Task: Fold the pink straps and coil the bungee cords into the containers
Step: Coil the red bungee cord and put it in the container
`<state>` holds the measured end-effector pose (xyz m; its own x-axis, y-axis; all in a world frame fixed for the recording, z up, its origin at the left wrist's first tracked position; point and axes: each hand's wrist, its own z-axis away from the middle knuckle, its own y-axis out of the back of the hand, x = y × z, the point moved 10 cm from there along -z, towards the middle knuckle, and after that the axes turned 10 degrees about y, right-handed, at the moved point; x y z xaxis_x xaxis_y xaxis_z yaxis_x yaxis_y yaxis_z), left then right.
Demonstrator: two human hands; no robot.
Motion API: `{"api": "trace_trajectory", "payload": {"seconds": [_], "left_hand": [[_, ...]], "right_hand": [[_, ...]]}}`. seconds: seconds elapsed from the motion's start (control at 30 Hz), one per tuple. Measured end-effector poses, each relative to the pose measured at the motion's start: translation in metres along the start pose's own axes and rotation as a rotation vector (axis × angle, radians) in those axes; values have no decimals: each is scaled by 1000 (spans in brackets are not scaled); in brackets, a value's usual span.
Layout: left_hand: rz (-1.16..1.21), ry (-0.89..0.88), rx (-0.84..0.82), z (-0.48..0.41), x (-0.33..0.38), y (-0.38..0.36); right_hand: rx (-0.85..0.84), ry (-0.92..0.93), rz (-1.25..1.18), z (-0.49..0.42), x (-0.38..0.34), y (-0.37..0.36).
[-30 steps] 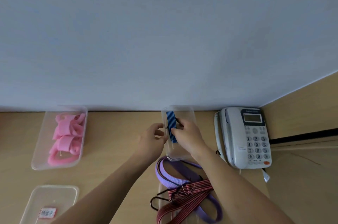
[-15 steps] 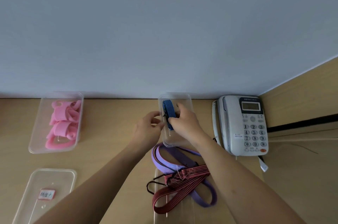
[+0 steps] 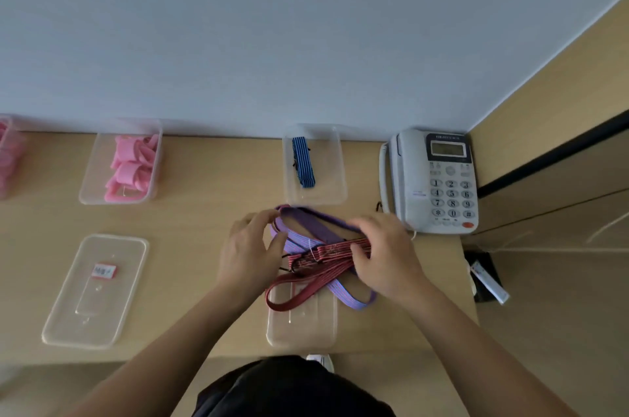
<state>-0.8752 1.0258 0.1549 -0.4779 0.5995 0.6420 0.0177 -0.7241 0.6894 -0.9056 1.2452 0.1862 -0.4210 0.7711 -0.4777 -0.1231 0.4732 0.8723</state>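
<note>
**Mia:** What are the fingers (image 3: 263, 217) doing?

**Ben:** The left hand (image 3: 250, 248) has its fingers and thumb pinching a loop of the purple bungee cord (image 3: 308, 221). The right hand (image 3: 388, 260) has its fingers (image 3: 362, 248) curled down on the red bungee cord (image 3: 306, 290). Two hands, two cords, all tangled together.

**Mia:** What is closest to us?

**Ben:** Two clear lids lie flat on the desk (image 3: 211, 198). One plain lid (image 3: 301, 324) sits under the red and purple cords. The labelled lid (image 3: 68, 314) is well off to the left, and it has one pink label (image 3: 105, 271) on it. I can't read the label.

**Mia:** And farther back?

**Ben:** Three clear boxes stand by the wall. The middle box (image 3: 335, 178) holds one blue bungee cord (image 3: 303, 163), folded up small. So that makes three cords: one in a box, two out on the desk.

**Mia:** Where are the pink straps (image 3: 131, 164)?

**Ben:** Folded up in the left box (image 3: 92, 185). They are too bunched to count. The edge box (image 3: 8, 178) is cut off at the side, and it has pink stuff in it too.

**Mia:** Anything else?

**Ben:** One white telephone (image 3: 415, 178) in the far right corner, just beside the box with the blue cord.
</note>
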Motion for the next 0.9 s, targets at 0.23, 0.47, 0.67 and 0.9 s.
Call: {"api": "trace_trajectory", "payload": {"seconds": [0.23, 0.47, 0.67, 0.9], "left_hand": [[-74, 13, 36, 63, -14, -13], [-102, 33, 105, 102, -19, 2], [-52, 48, 120, 126, -12, 16], [82, 0, 87, 141, 1, 41]], "right_hand": [[-472, 154, 477, 20, 6, -51], [-261, 204, 292, 22, -9, -23], [-60, 199, -51, 28, -44, 26], [125, 161, -241, 34, -88, 80]]}}
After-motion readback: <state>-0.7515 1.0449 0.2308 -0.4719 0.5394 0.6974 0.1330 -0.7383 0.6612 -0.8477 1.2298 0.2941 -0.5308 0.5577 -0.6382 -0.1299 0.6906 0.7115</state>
